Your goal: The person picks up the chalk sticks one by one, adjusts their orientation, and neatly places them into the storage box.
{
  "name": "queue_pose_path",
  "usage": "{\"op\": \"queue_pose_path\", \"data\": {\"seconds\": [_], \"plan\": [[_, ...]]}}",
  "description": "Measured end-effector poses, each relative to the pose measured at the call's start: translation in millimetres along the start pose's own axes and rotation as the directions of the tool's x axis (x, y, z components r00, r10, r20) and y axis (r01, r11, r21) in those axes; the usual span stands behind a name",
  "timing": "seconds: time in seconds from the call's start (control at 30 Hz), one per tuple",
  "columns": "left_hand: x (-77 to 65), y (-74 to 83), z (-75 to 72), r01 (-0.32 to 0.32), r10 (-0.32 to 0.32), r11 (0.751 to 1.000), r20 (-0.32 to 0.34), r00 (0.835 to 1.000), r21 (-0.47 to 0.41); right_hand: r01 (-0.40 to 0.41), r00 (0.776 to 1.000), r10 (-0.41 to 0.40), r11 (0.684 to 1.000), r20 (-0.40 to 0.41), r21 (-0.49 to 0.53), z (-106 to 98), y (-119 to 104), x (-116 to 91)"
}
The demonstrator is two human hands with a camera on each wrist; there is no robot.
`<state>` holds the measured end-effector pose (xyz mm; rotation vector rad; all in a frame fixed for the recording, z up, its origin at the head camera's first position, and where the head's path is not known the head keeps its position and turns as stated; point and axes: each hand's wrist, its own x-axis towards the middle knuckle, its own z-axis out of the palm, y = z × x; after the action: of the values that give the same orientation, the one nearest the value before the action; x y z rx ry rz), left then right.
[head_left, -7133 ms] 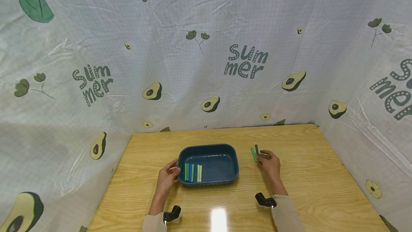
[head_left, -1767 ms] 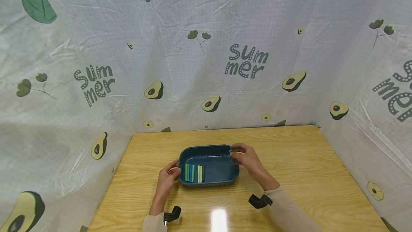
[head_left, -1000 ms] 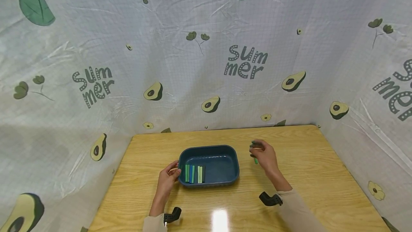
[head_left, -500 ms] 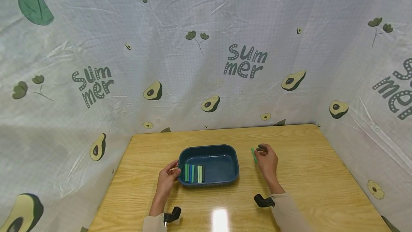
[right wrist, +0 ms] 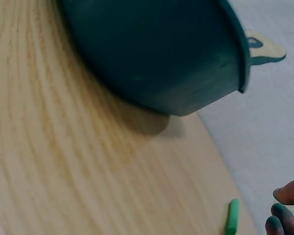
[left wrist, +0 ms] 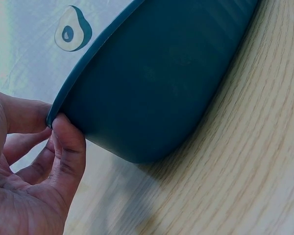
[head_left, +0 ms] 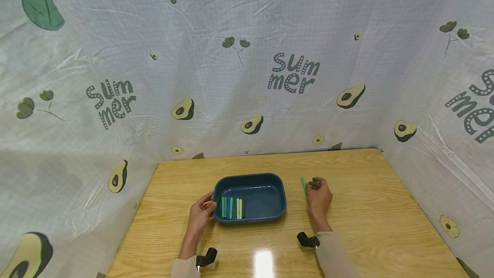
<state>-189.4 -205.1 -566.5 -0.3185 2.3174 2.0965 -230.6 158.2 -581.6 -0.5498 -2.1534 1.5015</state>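
Observation:
A dark blue plastic box [head_left: 266,203] sits mid-table. My left hand [head_left: 201,214] pinches its left rim between thumb and fingers, plain in the left wrist view. Chalk sticks stand side by side in the box's left half: green ones [head_left: 224,207], a blue one [head_left: 228,208], pale yellow-green ones [head_left: 239,208] and a dark one [head_left: 244,208]. One green chalk stick [head_left: 303,182] lies on the table right of the box. Beside it, my right hand [head_left: 320,196] has loosely bent, dark-stained fingers; in the right wrist view they appear apart from the chalk [right wrist: 232,217], with nothing visible between them.
The wooden table [head_left: 370,209] extends to both sides of the box. Behind it hangs a pale sheet [head_left: 216,76] printed with avocados and lettering. A black wrist camera [head_left: 307,240] sits at the right cuff, another [head_left: 206,257] at the left.
The dark chalk stick, earlier beside the green one on the table, now stands in the box. My right hand has moved from the box back to the green chalk. My left hand stays put.

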Motion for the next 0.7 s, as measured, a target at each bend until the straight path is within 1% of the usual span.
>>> {"op": "queue_pose_path", "data": {"seconds": [0.33,0.7], "plan": [[0.4,1.5,0.7,0.004,-0.004,1.000,0.004,1.000,-0.004,-0.026,0.999,0.025,0.999,-0.020,-0.035,9,14,-1],[3.6,-1.0,0.6,-0.006,0.006,1.000,0.004,1.000,0.003,-0.029,0.999,0.028,0.996,-0.016,-0.081,17,18,0]]}}
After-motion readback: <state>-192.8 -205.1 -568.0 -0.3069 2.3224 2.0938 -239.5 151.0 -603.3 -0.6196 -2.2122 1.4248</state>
